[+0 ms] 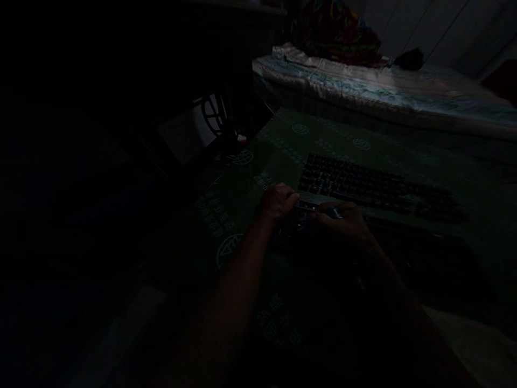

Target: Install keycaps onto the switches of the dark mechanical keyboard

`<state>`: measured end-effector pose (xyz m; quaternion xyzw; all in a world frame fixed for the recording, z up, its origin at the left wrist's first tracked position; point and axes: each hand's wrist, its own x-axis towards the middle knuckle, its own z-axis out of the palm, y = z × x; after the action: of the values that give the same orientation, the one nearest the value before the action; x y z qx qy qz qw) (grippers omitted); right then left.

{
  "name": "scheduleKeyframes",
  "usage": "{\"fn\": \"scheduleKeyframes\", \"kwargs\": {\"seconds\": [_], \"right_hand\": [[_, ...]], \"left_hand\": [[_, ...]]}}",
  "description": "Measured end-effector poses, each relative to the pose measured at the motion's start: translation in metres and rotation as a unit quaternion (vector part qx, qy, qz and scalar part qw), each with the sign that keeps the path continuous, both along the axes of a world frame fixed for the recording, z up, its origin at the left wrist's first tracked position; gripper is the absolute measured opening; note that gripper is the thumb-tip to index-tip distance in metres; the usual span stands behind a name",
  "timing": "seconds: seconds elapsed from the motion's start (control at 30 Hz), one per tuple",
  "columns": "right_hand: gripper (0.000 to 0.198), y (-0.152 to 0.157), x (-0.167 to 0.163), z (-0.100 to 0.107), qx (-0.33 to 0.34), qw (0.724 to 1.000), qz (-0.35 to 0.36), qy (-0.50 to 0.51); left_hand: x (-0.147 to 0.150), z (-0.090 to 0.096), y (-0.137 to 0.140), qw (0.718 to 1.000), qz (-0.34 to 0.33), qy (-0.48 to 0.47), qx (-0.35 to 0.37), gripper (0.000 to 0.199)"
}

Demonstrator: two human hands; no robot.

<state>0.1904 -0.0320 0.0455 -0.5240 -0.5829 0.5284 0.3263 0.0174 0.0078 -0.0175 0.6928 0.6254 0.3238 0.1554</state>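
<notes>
Everything is very dark. My left hand (278, 203), its fingers curled, rests at the near left corner of a dark keyboard part (428, 253) lying on the green tabletop. What its fingers hold, if anything, is hidden. Close beside it, my right hand (349, 221) is closed around a small tool (335, 213) with a light patch on its handle; I cannot make out its exact kind. Between the two hands a narrow strip with small bright spots (307, 206) shows. Just beyond them lies a black keyboard panel (375, 183) with rows of keys.
The green tabletop (291, 156) carries pale printed globes and characters. Behind it stands a bed (363, 86) with a patterned cover and a dark red, flowered cloth (339, 32). A round black grille (214, 116), like a fan's, is left of the table.
</notes>
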Motion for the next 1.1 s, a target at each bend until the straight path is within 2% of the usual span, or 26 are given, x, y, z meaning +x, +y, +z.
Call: {"fn": "scheduleKeyframes", "kwargs": {"seconds": [0.1,0.27,0.4,0.5,0.6,0.77,0.83,1.0,1.1], "right_hand": [[0.019,0.0006,0.0015,-0.0049,0.0,0.999,0.037,-0.006],[0.019,0.0016,0.0041,-0.0075,0.002,0.999,0.036,-0.006],[0.019,-0.0002,0.0003,-0.0082,0.034,0.997,0.062,-0.01],[0.019,0.0008,0.0026,-0.0099,0.024,0.996,0.079,-0.026],[0.021,0.0025,0.0066,-0.0096,0.005,0.997,0.069,-0.023],[0.021,0.0032,0.0041,-0.01,0.037,0.995,0.084,-0.027],[0.02,0.0034,0.0035,-0.0105,0.03,0.995,0.089,-0.028],[0.021,0.0021,0.0036,-0.0089,0.005,0.999,0.051,0.0],[0.02,0.0016,0.0038,-0.0108,0.016,0.997,0.072,0.004]], "left_hand": [[0.0003,0.0009,-0.0005,1.0,0.001,-0.001,0.0,0.025],[0.0003,0.0018,-0.0009,1.0,-0.001,-0.002,0.0,0.024],[0.0003,0.0021,-0.0011,1.0,0.001,-0.001,0.0,0.023],[0.0001,0.0018,-0.0014,1.0,0.0,-0.001,0.001,0.023],[-0.0002,0.0007,-0.0008,1.0,-0.003,-0.001,0.005,0.023],[-0.0002,-0.0004,0.0005,1.0,0.001,0.0,0.011,0.022],[-0.0003,0.0,0.0002,1.0,0.001,0.001,0.011,0.022],[-0.0008,-0.0005,-0.0003,1.0,0.0,0.0,0.011,0.023],[-0.0007,-0.0012,0.0003,1.0,0.002,-0.001,0.011,0.024]]}}
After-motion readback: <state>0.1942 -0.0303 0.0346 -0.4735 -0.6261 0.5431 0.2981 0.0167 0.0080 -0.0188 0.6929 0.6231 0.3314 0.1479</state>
